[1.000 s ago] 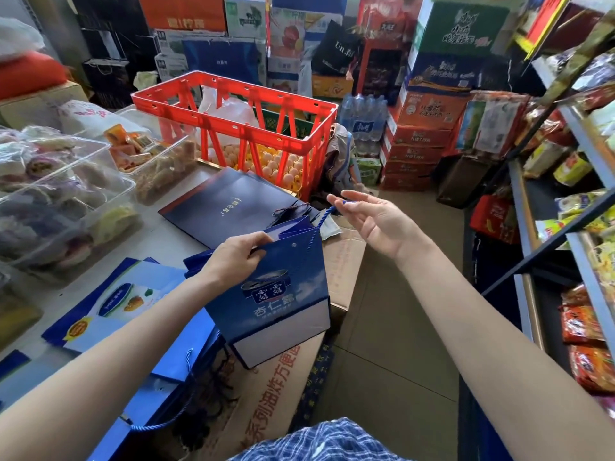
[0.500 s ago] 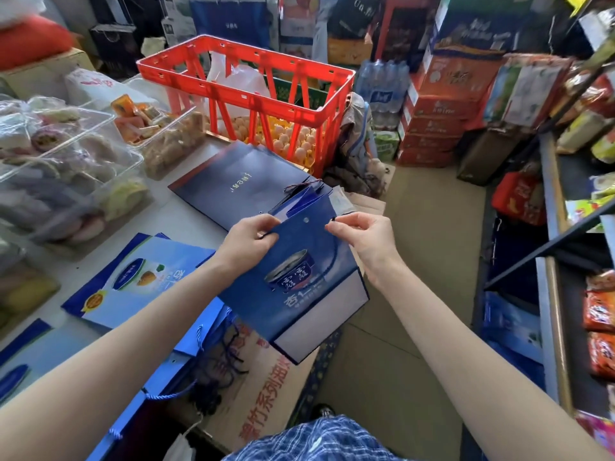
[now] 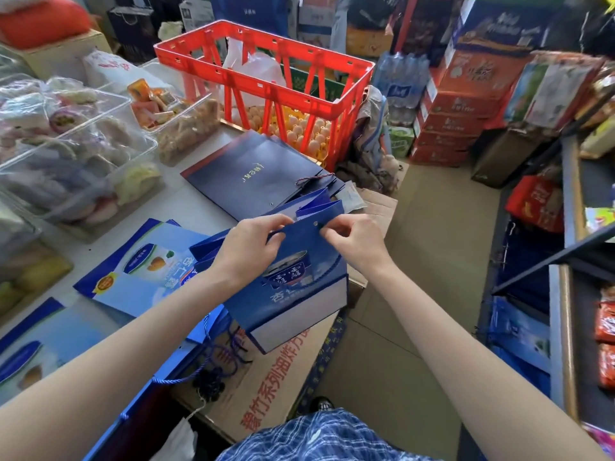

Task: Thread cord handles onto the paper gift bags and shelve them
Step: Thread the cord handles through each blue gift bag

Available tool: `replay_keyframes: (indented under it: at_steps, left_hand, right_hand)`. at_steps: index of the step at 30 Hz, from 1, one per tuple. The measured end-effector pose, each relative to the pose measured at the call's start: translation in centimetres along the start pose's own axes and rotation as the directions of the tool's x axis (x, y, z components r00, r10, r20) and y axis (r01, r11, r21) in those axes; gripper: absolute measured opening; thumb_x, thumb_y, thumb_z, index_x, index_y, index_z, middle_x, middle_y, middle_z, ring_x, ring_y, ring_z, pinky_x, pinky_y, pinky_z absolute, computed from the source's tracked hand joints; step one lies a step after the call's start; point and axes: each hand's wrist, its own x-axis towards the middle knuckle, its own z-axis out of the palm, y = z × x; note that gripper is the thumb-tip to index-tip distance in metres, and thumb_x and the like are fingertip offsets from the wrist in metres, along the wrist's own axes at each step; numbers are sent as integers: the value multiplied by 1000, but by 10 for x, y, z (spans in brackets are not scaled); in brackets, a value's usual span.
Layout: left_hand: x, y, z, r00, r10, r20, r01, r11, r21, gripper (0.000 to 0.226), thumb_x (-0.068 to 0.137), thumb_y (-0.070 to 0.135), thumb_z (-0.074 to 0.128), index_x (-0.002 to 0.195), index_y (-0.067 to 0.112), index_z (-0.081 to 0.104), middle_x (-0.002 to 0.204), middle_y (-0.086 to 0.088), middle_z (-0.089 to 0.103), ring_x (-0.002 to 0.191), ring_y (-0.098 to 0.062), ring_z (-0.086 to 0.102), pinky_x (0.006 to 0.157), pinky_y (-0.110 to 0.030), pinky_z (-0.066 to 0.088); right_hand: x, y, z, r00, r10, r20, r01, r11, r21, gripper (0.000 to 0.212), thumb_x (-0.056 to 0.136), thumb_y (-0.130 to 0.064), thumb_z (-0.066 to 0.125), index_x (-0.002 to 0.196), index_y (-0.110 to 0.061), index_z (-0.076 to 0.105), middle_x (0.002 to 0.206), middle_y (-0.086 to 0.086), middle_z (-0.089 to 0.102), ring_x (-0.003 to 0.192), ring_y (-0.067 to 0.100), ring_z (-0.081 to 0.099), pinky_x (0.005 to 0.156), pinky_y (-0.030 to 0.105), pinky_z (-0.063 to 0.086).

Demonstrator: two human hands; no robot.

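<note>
Item: blue paper gift bag [image 3: 299, 284], opened out and box-shaped, glossy printed face, pale base panel, a small punched eyelet [image 3: 314, 223] near the top edge; held in the air in front of the person, above the edge of the surface [image 3: 186, 191] and a cardboard carton [image 3: 266, 390]. The bag's top edge is pinched by the left hand [image 3: 251, 249], its grip closed narrowly on the paper to the left of the eyelet. The right hand [image 3: 354, 239] is held at the same edge just right of the eyelet, fingertips drawn together in a fine pinch; whether a cord end is held in them cannot be told. Judged risks: a frayed or limp cord tip may miss or jam in the small hole; a hard pull may tear the paper around it; a loosened left grip would let the bag tilt and drop to the floor. Adjacent: twisted blue cords [image 3: 213, 364], soft and braided, hanging beneath the flat bags; flat light-blue bags [image 3: 143, 271] and a flat navy bag [image 3: 253, 174] laid on the surface; a rigid red plastic crate [image 3: 266, 71] of eggs beyond; metal shelving [image 3: 565, 294] at right.
</note>
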Motion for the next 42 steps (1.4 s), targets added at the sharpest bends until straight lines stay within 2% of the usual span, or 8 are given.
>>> replay_keyframes:
  at_steps: [5,12,16,19,22,30,34,42]
  left_hand:
    - [-3,4,1,991,133,-35,-128,986,108,31,92,11,53,120,19,64,113,0,68,98,-21,63,89,-35,50]
    - [-11,19,6,921,390,-1,-377,892,248,22,83,11,55,97,8,72,76,-9,68,65,-30,63,58,-40,55]
    - [-12,19,10,936,352,-18,-337,910,243,20,86,10,55,98,7,71,76,-9,66,66,-30,62,57,-37,52]
    - [-10,14,11,931,364,13,-352,891,286,19,85,7,60,101,7,69,78,-9,66,67,-29,62,57,-36,51]
    - [-9,13,13,912,402,80,-407,861,307,19,78,9,68,96,4,69,76,-9,66,64,-28,60,54,-32,49]
    - [-15,4,37,896,423,131,-443,842,309,28,75,9,74,102,13,69,78,0,65,66,-19,62,52,-29,51]
    - [-9,7,36,977,119,180,-104,991,-90,32,95,26,50,125,24,59,111,2,67,95,-11,61,86,-28,50]
    - [12,10,28,997,-66,37,74,937,-343,35,85,9,64,119,17,64,109,0,70,93,-8,66,91,-31,52]
  right_hand:
    - [-1,-4,-5,995,-97,36,102,973,-206,17,89,-16,59,98,-5,69,101,8,69,85,15,58,67,17,45]
    - [-5,-7,1,971,-240,-6,197,812,-550,16,92,-13,49,94,-4,63,100,12,65,93,26,58,76,31,41]
    - [-6,0,-3,989,-24,-145,9,995,-103,8,86,-11,65,93,-10,65,84,4,68,74,13,60,67,22,50]
    - [-7,2,-3,982,168,-88,-145,965,218,20,84,-13,69,101,-14,58,84,2,68,77,13,66,71,27,57]
    - [-6,3,2,972,234,-24,-218,936,277,14,87,-25,65,93,-12,64,86,7,71,81,20,68,78,41,57]
    - [-5,8,2,884,455,107,-461,811,360,6,84,-14,67,79,-10,65,76,6,67,66,13,64,64,25,56]
    - [-5,8,9,883,470,17,-444,821,359,12,81,-9,66,70,-13,62,70,5,65,61,15,63,72,34,57]
    - [-1,-7,4,965,253,-73,-227,941,250,35,82,-6,66,100,-20,39,87,15,65,77,26,65,73,44,57]
